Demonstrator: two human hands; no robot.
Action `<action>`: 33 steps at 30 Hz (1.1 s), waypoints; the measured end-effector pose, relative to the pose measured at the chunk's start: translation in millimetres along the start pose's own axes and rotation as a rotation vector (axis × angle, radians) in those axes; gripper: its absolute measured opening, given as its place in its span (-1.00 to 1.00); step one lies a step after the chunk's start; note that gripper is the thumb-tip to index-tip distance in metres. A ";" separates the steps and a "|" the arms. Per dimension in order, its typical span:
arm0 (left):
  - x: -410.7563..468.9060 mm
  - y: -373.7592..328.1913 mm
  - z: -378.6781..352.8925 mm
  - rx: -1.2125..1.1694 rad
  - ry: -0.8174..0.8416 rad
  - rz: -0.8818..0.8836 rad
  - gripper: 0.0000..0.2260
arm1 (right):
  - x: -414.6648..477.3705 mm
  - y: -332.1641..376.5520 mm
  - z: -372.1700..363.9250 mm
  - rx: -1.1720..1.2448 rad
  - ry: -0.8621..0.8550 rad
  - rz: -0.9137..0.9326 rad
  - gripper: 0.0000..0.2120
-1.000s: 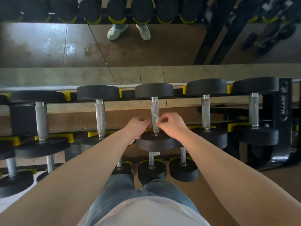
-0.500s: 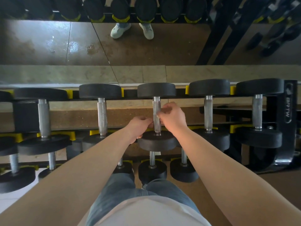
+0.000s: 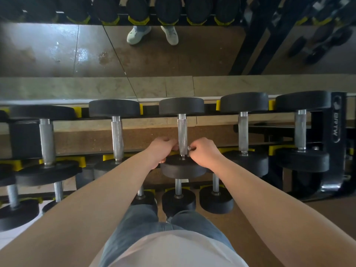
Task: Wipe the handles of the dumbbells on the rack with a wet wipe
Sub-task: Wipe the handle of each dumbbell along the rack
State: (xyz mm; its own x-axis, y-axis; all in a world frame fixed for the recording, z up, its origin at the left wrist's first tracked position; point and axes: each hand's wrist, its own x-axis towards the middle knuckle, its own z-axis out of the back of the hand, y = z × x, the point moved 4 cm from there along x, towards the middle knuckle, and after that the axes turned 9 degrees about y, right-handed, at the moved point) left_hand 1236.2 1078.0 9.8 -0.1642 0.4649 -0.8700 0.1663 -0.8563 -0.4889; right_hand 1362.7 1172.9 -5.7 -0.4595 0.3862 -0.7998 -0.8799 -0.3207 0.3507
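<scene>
Lowered, left hand (image 3: 162,151) grips handle (image 3: 182,132); right hand (image 3: 204,154) pinches wipe (image 3: 189,148).

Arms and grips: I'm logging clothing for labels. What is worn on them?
Nothing visible: the left grip and right grip are ungloved, with no sleeves, watch or bands behind them. A white top and blue jeans show below.

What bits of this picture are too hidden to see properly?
All in the head view:
1. Wet wipe: only a pale scrap shows at the right hand; the fingers hide the rest.
2. Left hand: its fingertips are behind the handle, so what they hold cannot be seen.
3. Lower dumbbell: mostly covered by the left arm.
4. Leftmost dumbbell: cut off by the picture's edge.
</scene>
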 end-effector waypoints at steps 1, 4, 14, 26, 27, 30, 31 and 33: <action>0.4 -0.2 -0.2 0.007 0.004 0.001 -0.84 | 2.2 1.1 2.2 0.033 -0.003 -0.007 -0.87; -1.4 -1.4 0.4 0.017 0.010 0.010 -0.85 | 10.4 3.7 15.0 0.504 -0.115 -0.048 -0.86; 4.4 3.2 1.4 0.014 0.024 0.001 -0.75 | 16.2 4.4 17.0 0.175 0.144 -0.006 -0.87; 11.8 7.3 5.1 0.074 0.043 -0.012 -0.71 | 32.2 19.0 45.2 0.700 0.062 0.053 -0.76; 12.7 6.5 5.4 0.060 0.038 -0.007 -0.71 | 27.7 14.1 39.7 0.466 0.113 0.040 -0.78; 14.5 3.5 6.0 0.016 0.024 -0.013 -0.73 | 18.2 2.3 20.5 0.078 0.312 -0.022 -0.89; 14.3 3.3 5.4 0.013 0.027 -0.013 -0.74 | 19.0 1.8 17.7 0.041 0.321 -0.024 -0.90; 13.0 3.2 4.3 0.012 0.032 -0.007 -0.73 | 25.7 2.8 21.6 0.173 0.210 -0.020 -0.89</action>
State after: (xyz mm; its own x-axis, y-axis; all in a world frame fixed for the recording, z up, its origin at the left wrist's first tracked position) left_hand 1230.4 1080.4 -2.8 -0.1339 0.4778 -0.8682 0.1539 -0.8554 -0.4945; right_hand 1345.8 1200.6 -14.8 -0.4226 0.1976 -0.8845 -0.9044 -0.1557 0.3973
